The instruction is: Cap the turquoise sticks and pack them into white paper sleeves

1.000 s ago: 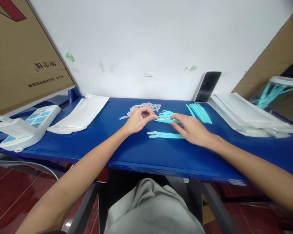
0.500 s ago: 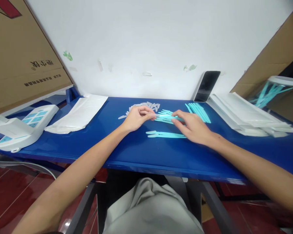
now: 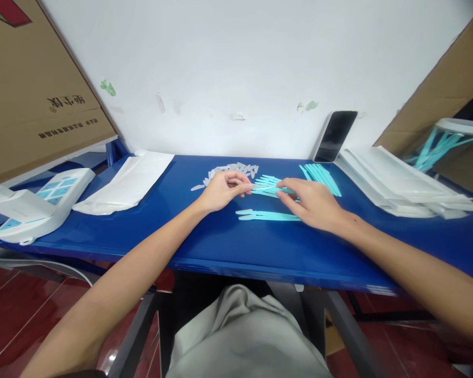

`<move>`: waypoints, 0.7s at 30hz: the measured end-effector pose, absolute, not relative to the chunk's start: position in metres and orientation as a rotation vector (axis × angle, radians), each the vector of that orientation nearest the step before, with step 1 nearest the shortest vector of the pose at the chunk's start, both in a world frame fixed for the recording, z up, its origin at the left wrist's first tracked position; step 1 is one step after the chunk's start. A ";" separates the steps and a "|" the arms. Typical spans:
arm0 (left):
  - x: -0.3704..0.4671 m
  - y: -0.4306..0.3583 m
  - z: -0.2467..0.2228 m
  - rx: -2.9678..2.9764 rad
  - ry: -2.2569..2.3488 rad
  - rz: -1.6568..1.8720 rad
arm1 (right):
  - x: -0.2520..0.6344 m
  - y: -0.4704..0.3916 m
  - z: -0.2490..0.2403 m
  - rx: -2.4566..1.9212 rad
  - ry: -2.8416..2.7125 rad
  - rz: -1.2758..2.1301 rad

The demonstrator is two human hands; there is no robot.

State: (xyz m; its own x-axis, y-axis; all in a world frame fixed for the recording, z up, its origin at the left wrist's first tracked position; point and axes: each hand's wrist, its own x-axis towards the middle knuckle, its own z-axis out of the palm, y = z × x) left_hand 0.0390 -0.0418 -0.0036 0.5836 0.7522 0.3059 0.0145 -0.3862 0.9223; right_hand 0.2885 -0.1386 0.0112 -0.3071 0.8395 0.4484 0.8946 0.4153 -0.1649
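Observation:
Thumb and fingers of my left hand (image 3: 227, 191) are pinched on a small translucent blade cap (image 3: 256, 186), at the head end of a slim turquoise eyebrow razor (image 3: 271, 189). My right hand (image 3: 314, 203) grips that razor by its handle, fingers closed. Whether the cap is fully over the blade is too small to tell. Behind and under the held razor lies a loose bunch of turquoise razors (image 3: 266, 180). A heap of translucent caps (image 3: 236, 168) spreads behind my left hand. Nearer me, a few razors (image 3: 266, 216) lie side by side, their right ends partly behind my right hand.
More razors (image 3: 324, 178) lie in a row behind my right hand. A phone (image 3: 335, 136) leans on the wall. White packets (image 3: 398, 184) and a clear tub of razors (image 3: 443, 147) are at right. Left are a white bag (image 3: 122, 184) and a power strip (image 3: 51, 205).
Both hands keep nearly the same pose, meeting at the cap and razor. The held razor's handle sits slightly lower and flatter. The view has shifted slightly.

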 end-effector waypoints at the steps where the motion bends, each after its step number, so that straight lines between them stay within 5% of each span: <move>1: 0.039 -0.042 -0.003 1.805 0.625 0.909 | 0.288 -0.139 0.011 -1.467 -2.206 -0.168; 21: 0.035 -0.046 -0.002 2.017 0.598 0.734 | 0.292 -0.140 0.015 -1.489 -2.268 -0.232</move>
